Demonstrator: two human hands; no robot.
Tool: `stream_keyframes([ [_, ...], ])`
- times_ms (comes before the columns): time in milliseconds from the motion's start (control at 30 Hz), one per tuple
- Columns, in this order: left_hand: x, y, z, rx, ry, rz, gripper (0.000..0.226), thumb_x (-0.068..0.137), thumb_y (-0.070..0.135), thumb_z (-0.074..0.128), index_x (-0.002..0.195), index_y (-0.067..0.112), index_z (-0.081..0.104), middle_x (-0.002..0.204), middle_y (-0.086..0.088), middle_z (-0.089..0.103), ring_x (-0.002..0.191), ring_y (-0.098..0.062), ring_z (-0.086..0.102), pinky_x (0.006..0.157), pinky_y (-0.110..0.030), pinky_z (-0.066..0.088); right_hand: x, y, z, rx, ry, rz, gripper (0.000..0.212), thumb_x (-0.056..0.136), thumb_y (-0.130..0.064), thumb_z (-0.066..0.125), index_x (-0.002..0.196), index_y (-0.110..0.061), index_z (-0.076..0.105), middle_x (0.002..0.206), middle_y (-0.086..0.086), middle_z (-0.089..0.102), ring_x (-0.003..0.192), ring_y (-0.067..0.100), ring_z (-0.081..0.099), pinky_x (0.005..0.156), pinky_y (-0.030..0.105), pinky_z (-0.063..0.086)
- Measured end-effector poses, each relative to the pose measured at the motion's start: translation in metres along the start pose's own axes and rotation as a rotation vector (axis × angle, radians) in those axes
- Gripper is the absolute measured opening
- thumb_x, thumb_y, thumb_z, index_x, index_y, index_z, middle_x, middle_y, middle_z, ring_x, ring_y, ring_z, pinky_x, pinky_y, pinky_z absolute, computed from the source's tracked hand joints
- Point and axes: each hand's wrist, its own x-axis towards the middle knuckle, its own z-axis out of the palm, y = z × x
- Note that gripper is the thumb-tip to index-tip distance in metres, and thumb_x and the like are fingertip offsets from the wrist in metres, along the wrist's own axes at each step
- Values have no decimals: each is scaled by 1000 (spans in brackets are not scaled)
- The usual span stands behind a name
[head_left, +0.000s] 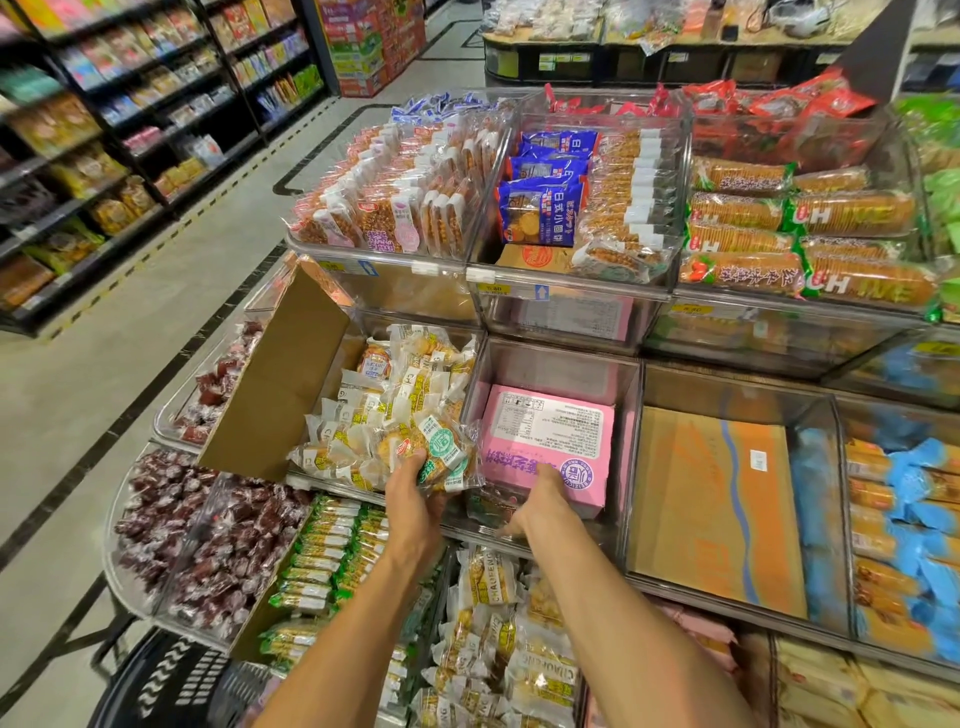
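Your left hand (415, 493) clutches a bunch of wrapped biscuit packets (439, 452) at the clear bin's (474, 384) front edge, likely to shift several at once. Your right hand (540, 499) touches the neighbouring pink carton (545, 431), its grip hidden.

Snack bin (332, 486): open on top, but heaped with packets (410, 395) almost to the rim, and no bare floor shows. Your left hand (415, 501) sits at the front rim, the one open approach. The flap (280, 379) stands tilted along the bin's left side and blocks that flank. The clear divider (470, 400) walls this bin off from the next, passable over its top only. The box (545, 441) fills most of that next bin. A free strip shows behind it, a narrower one to its right. Your right hand (540, 496) is at its near edge. The upper bins (566, 283) rise directly behind, closing the back. The aisle (130, 374) on your left is open floor.
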Motion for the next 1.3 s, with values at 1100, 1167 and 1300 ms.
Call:
stream_keyframes([
  [1100,12,-8,-5,30,-24,38,21,105,22,56,113,7,67,109,-14,72,92,-24,67,58,-30,53,-29,3,-16,-248,-49,-158,43,100,-28,68,131,-5,49,135,21,50,137,43,48,115,54,43],
  [1167,12,-9,-7,55,-12,29,21,105,24,58,109,7,70,111,-15,72,97,-27,65,68,-35,51,-26,0,-24,-248,-66,-154,34,100,-23,67,125,-4,53,138,22,55,130,44,55,112,56,46],
  [1300,11,-7,-6,73,-19,46,30,105,25,59,120,2,69,122,-24,71,107,-36,64,83,-45,51,-20,3,-21,-278,-121,-146,30,102,-15,63,127,-2,53,134,32,52,128,48,54,106,59,51],
])
